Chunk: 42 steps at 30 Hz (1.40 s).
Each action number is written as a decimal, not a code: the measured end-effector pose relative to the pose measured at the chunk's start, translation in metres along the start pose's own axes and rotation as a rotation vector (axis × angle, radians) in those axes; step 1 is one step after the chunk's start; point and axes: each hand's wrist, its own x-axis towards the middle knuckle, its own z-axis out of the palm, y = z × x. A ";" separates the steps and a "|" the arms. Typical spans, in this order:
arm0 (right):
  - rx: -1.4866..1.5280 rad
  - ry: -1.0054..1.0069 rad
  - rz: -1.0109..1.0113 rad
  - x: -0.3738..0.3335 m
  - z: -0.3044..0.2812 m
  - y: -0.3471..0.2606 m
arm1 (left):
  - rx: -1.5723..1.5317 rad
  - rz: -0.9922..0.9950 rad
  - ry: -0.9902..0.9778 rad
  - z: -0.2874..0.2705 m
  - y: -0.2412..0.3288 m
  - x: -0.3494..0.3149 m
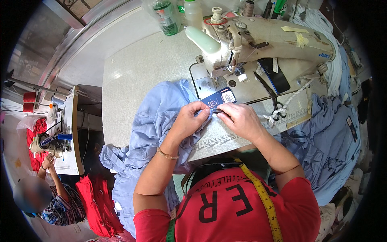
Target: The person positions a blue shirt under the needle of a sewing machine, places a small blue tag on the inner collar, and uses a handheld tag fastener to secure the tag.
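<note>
Your shirt (229,220) is red, lettered in black; your tape measure (265,196), yellow with dark markings. Your cloth (151,121) is plain light blue, the tag (215,98) navy and white, your sewing machine (278,36) cream.

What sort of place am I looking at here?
Probably a small garment-sewing workshop: there's a sewing machine on the table, light blue cloth bunched in front of it, and a yellow tape measure draped over the person's shoulder.

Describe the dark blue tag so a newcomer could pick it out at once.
Find the big sewing machine on the pale table. Just beyond the left hand and right hand lies the tag. Unlike the pale blue cloth at its left, it is dark and straight-edged, with a white patch.
</note>
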 end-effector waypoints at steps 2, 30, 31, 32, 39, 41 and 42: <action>-0.008 -0.011 0.007 -0.001 0.002 0.001 | 0.014 -0.015 -0.006 -0.001 0.001 0.000; -0.056 -0.040 0.004 0.000 0.001 -0.002 | 0.064 0.052 0.010 0.000 -0.001 0.000; -0.059 -0.047 0.004 0.000 0.000 -0.002 | 0.060 0.038 0.007 0.000 0.000 0.000; -0.062 -0.054 0.005 0.000 0.000 -0.002 | 0.056 0.025 0.003 0.000 0.001 0.000; 0.232 -0.207 0.309 0.004 0.001 0.001 | 0.080 0.065 0.000 0.000 -0.001 0.000; 0.285 -0.205 0.347 0.004 0.003 0.002 | 0.085 0.066 0.003 0.000 -0.001 0.000; 0.279 -0.198 0.345 0.004 0.003 0.001 | 0.081 0.066 0.000 0.000 0.000 0.000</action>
